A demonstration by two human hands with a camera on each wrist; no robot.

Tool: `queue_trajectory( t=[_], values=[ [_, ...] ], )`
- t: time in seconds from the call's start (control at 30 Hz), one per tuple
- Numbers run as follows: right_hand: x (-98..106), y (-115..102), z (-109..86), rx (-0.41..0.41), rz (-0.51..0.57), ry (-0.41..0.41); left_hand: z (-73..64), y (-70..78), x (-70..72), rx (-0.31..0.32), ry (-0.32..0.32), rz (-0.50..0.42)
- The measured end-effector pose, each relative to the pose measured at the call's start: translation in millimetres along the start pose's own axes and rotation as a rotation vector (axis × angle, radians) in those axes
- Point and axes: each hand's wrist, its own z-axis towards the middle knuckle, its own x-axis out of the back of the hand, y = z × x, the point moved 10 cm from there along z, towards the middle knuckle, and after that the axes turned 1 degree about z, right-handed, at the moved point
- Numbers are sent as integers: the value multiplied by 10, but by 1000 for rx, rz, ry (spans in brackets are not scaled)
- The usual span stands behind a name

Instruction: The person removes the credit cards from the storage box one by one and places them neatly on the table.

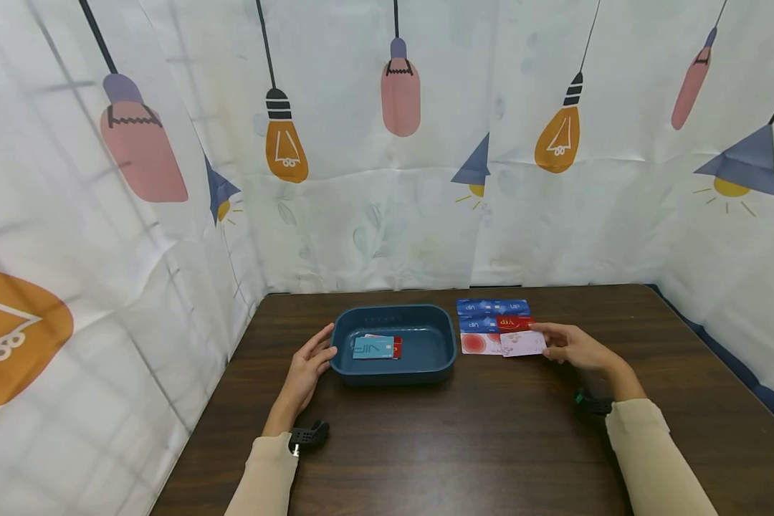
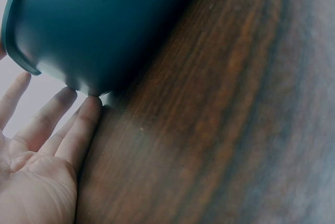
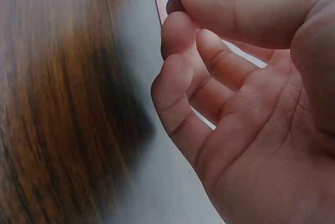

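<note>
My left hand (image 1: pixel 307 369) touches the left side of a dark teal rectangular tray (image 1: pixel 432 337). Its fingertips press the tray's wall (image 2: pixel 89 25) with fingers nearly straight, as the left wrist view shows. Inside the tray, a light blue VIP card (image 1: pixel 372 348) overlaps a red card (image 1: pixel 397 348). Between thumb and fingers, my right hand (image 1: pixel 577 349) pinches a whitish-pink patterned card (image 1: pixel 522 344) at its right edge. This card lies over or just above part of a white card with red circles (image 1: pixel 476 344). Only a sliver of the pinched card shows in the right wrist view.
Right of the tray, blue VIP cards (image 1: pixel 480 308) and a red VIP card (image 1: pixel 512 324) lie close together with the white card. The brown wooden table (image 1: pixel 464 444) meets a white lamp-print curtain (image 1: pixel 374 236) behind and at the sides.
</note>
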Motion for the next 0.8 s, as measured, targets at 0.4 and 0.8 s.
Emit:
queue_trajectory(
  t=[0.4,0.8],
  values=[
    [17,93,-13,-19,7,-22,-4,11,1,-2,1,7],
    [-36,67,-9,8,-52,-55,-10,5,10,4,16,-1]
  ],
)
